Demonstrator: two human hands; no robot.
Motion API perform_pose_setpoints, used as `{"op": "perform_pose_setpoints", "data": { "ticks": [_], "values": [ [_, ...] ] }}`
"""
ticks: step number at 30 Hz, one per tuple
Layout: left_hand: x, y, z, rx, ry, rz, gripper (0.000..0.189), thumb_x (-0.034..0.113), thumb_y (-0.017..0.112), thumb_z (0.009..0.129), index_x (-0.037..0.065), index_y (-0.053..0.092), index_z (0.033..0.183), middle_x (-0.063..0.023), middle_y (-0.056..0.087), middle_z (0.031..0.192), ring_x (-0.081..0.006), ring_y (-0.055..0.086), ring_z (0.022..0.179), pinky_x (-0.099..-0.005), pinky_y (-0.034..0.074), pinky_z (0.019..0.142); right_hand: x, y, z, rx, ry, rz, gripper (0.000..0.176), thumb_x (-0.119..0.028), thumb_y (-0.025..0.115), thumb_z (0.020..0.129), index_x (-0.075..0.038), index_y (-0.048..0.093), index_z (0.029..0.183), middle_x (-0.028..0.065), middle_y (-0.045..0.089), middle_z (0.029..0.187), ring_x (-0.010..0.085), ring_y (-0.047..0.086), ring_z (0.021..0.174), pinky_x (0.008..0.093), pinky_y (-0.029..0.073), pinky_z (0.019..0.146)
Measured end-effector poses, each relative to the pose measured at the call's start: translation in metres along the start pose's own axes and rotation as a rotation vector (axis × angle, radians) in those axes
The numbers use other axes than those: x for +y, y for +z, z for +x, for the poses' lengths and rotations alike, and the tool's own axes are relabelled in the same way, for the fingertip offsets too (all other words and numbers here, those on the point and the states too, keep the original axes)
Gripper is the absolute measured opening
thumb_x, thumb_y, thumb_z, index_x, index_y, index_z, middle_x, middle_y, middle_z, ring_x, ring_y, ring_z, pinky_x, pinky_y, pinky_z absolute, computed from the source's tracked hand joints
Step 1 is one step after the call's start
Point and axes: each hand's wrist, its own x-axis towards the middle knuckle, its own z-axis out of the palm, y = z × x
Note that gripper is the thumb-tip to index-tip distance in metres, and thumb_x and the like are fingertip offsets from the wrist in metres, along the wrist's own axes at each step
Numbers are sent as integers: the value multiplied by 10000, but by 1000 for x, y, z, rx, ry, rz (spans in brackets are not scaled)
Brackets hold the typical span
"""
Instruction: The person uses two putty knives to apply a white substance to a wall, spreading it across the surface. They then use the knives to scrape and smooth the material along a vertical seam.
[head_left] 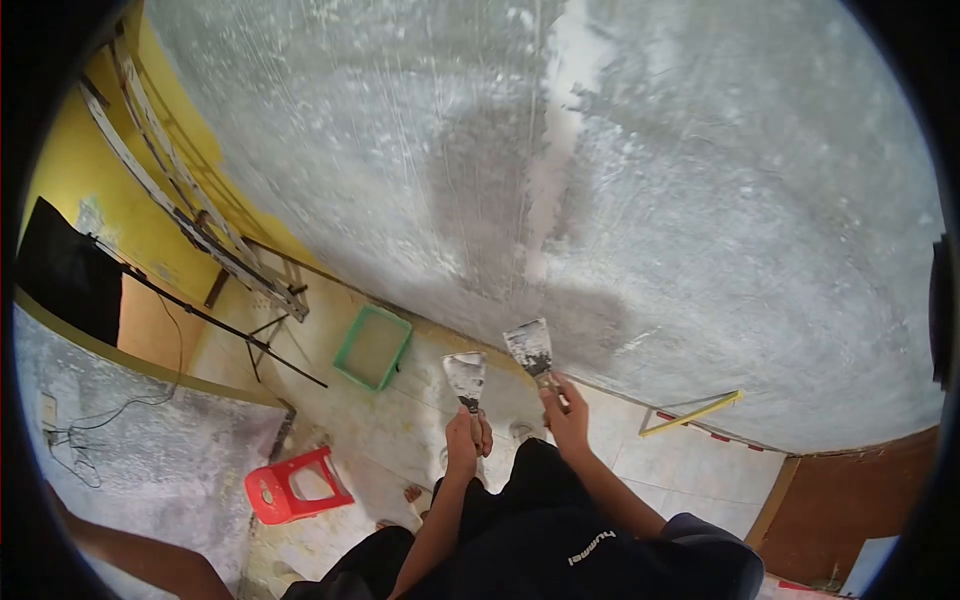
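My left hand [465, 440] is closed around the handle of a putty knife [465, 375], its wide blade pointing up and smeared with white and dark residue. In my right hand [568, 412] is a second putty knife [529, 345], tilted a little to the left, with pale filler on its blade. Both blades are held side by side in front of the grey wall [720, 230]. Above them, a strip of fresh pale filler [555, 150] runs down the wall, with my shadow falling around it.
A green tray [345, 350] lies by the wall base. A red plastic stool [275, 495], a ladder [170, 190] and a black tripod [260, 345] stand left. A yellow bar [690, 413] leans low at right. Another person's arm [150, 550] enters at lower left.
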Motion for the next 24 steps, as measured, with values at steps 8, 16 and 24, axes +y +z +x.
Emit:
{"op": "perform_pose_setpoints", "data": {
  "ticks": [8,16,24],
  "values": [
    [56,26,-53,-50,160,256,341,377,502,1111,68,541,972,-75,620,753,-120,535,551,-281,442,505,-34,38,-69,-106,94,486,546,-213,682,1039,-34,464,1508,40,631,993,73,518,568,236,344,456],
    [93,-3,-60,-47,151,336,250,279,649,1051,40,578,1061,-58,640,792,-135,625,631,-282,531,570,-55,51,-65,-165,-59,436,520,-146,688,1024,-135,425,1471,45,635,898,78,518,575,244,349,467],
    [130,-43,-52,-38,273,266,282,325,625,1065,83,554,939,-50,595,722,-117,534,502,-271,390,417,-215,31,12,151,-645,-24,296,-289,657,1048,-57,658,1233,-31,609,774,42,520,577,231,411,489]
  ]
}}
